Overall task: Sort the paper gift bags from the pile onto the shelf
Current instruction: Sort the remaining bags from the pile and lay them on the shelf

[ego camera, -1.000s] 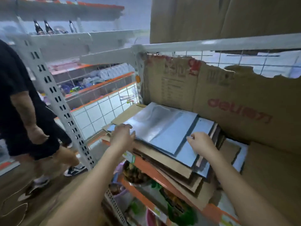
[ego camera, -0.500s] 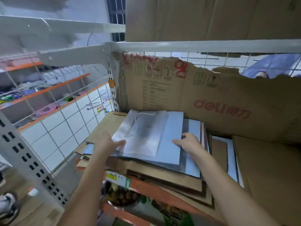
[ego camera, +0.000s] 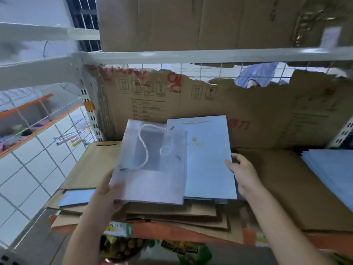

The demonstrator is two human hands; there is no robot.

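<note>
A flat pale grey gift bag (ego camera: 152,169) with a white cord handle lies on top of a pile on the shelf (ego camera: 191,236). My left hand (ego camera: 109,196) grips its lower left corner, thumb on top. Beside it lies a light blue gift bag (ego camera: 208,159) with a small gold crown print. My right hand (ego camera: 242,171) holds that bag's right edge. Both bags rest on a stack of brown paper bags (ego camera: 172,213). Another blue bag (ego camera: 76,197) peeks out at the lower left.
A torn cardboard sheet (ego camera: 248,115) lines the back of the shelf. More light blue bags (ego camera: 332,173) lie at the far right. A white upright post (ego camera: 89,111) and wire grid stand to the left. A cardboard box (ego camera: 210,22) sits on the shelf above.
The view has swung right and closer, and the person at the left is out of view. The grey and blue bags have turned upright on the pile, with my hands now at their edges.
</note>
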